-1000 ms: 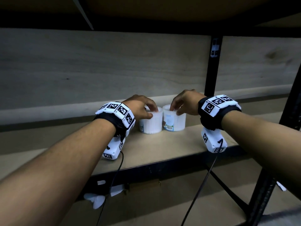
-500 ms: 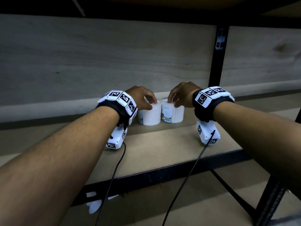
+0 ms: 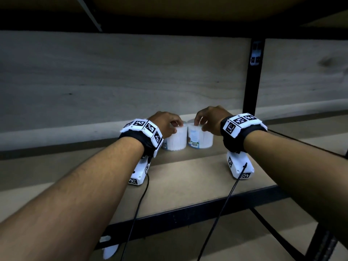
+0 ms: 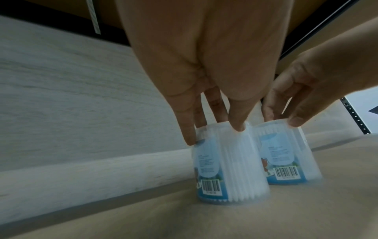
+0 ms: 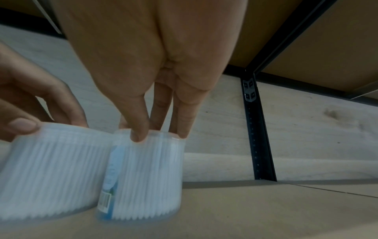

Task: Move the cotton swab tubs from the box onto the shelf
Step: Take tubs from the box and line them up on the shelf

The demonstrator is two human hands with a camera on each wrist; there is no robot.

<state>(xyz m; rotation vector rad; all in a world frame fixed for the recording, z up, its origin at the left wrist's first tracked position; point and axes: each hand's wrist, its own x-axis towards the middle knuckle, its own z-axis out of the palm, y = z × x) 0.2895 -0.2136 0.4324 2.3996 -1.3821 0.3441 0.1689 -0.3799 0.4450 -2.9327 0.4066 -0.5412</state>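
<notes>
Two clear tubs of white cotton swabs stand side by side, touching, on the shelf board [image 3: 188, 172] near the back wall. My left hand [image 3: 165, 123] grips the left tub [image 3: 176, 141] by its top rim from above; in the left wrist view the fingertips [image 4: 237, 127] pinch the lid edge of that tub [image 4: 229, 169]. My right hand [image 3: 207, 117] holds the right tub [image 3: 201, 139] the same way; its fingertips [image 5: 139, 135] sit on the rim of this tub [image 5: 143, 177]. The box is out of view.
A black upright post [image 3: 252, 76] stands just right of the tubs. The upper shelf's underside [image 3: 169, 8] hangs low overhead. Bare board extends left and right of the tubs. Cables [image 3: 135, 219] trail from the wrist cameras over the shelf's black front edge [image 3: 188, 210].
Both hands have kept their hold on the tub rims. The tubs sit a little deeper on the shelf than a second ago, and my view has shifted.
</notes>
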